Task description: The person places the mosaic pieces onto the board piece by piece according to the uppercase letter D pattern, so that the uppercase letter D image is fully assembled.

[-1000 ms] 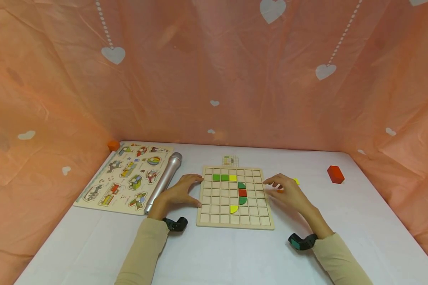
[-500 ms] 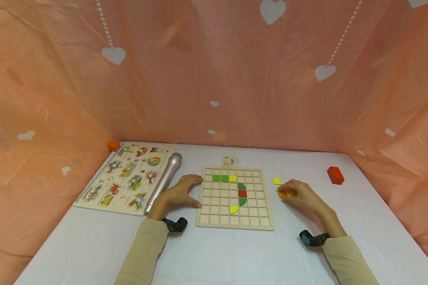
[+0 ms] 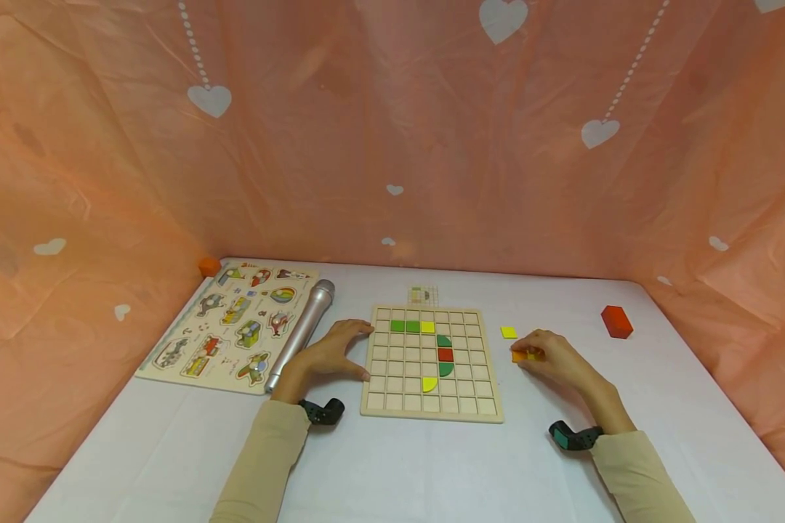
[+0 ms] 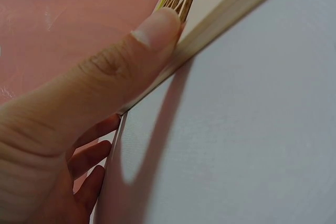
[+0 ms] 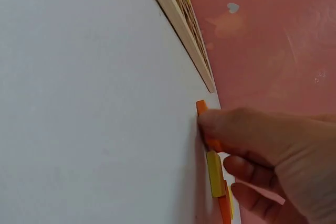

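Observation:
My left hand (image 3: 327, 356) rests against the left edge of a wooden grid board (image 3: 392, 403), thumb and fingers spread apart; in the left wrist view the thumb (image 4: 152, 32) touches the board's rim. Colored tiles lie in the grid: green squares (image 3: 405, 327), a yellow square (image 3: 427, 327), a red square (image 3: 445, 354), green quarter-rounds (image 3: 445, 370) and a yellow quarter-round (image 3: 429, 384). Right of the board, my right hand (image 3: 559, 359) pinches an orange tile (image 5: 201, 107) at the table surface. Yellow (image 5: 214, 174) and orange tiles lie beside it, partly hidden by the fingers.
A yellow square tile (image 3: 509, 333) lies beyond the right hand. A small pattern card (image 3: 423, 294) sits behind the board. Left are a silver microphone (image 3: 304, 330) and a vehicle puzzle board (image 3: 235, 327). A red block (image 3: 617, 322) stands far right, an orange block (image 3: 209, 267) far left.
My right hand has moved right and slightly toward me, from the board's right edge to the loose tiles, and has taken hold of an orange one. My left hand stays put.

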Motion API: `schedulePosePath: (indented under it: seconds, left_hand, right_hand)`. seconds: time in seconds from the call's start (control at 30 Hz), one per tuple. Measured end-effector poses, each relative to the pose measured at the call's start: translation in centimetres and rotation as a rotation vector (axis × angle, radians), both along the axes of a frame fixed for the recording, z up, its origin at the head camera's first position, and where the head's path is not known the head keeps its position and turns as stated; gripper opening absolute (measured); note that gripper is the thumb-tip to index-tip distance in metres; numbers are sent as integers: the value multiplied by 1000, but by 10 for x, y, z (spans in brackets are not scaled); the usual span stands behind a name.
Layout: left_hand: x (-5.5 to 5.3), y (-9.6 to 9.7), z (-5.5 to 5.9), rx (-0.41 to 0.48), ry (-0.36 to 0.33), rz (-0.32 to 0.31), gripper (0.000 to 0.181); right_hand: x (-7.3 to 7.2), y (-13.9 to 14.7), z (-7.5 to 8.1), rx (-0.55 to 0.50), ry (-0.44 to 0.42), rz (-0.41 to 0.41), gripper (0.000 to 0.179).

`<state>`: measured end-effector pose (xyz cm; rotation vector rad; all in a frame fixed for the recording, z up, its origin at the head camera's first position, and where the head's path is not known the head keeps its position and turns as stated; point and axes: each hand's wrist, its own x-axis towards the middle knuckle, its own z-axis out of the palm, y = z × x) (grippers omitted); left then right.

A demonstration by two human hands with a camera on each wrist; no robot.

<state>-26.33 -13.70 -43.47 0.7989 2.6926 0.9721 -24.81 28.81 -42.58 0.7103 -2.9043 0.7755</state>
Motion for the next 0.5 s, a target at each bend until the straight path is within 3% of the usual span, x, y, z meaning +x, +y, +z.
schedulePosePath:
  seconds: [0.17, 0.33, 0.5]
  left_hand:
    - [0, 0, -1, -1, -1, 1, 89]
    - [0, 1, -1, 3, -2, 2, 89]
    - [-1, 0, -2, 6, 1, 4, 89]
  right_hand:
    - [1, -12, 2, -76, 52, 17, 24]
    - [2, -34, 6, -199, 105, 116, 26]
    - [9, -65, 10, -237, 95, 196, 26]
